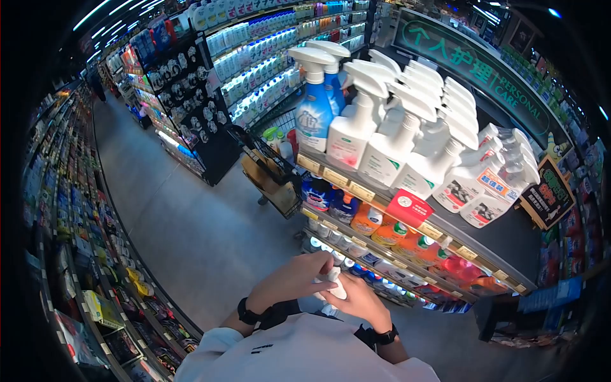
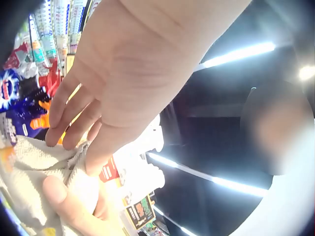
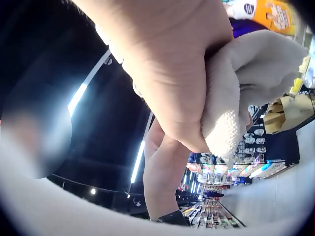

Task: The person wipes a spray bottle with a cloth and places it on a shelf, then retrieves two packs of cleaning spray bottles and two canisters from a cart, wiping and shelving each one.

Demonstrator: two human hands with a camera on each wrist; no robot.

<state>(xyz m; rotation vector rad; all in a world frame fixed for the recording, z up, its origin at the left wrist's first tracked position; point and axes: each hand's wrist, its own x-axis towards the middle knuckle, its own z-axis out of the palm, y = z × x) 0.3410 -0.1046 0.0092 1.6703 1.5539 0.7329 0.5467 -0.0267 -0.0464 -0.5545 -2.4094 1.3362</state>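
Note:
A white, towel-textured cloth [image 1: 335, 288] is bunched between both hands in front of the person's body. My left hand [image 1: 313, 267] pinches its upper edge; in the left wrist view the thumb and fingertips of that left hand [image 2: 128, 83] come together at a fold of the cloth [image 2: 39, 162]. From the other side my right hand [image 1: 359, 298] grips the bundle, its thumb pressed flat over the fabric. Much of the cloth hangs out past the right hand [image 3: 167, 73] in the right wrist view, where the left hand is mostly hidden behind it.
A shelf unit [image 1: 356, 184] stands ahead to the right, with white spray bottles [image 1: 388, 156] on top and orange bottles [image 1: 391, 233] below. Beyond the hands is a shopping cart [image 1: 280, 191] holding a brown bag. An aisle floor [image 1: 165, 210] runs along the left-hand shelves [image 1: 83, 223].

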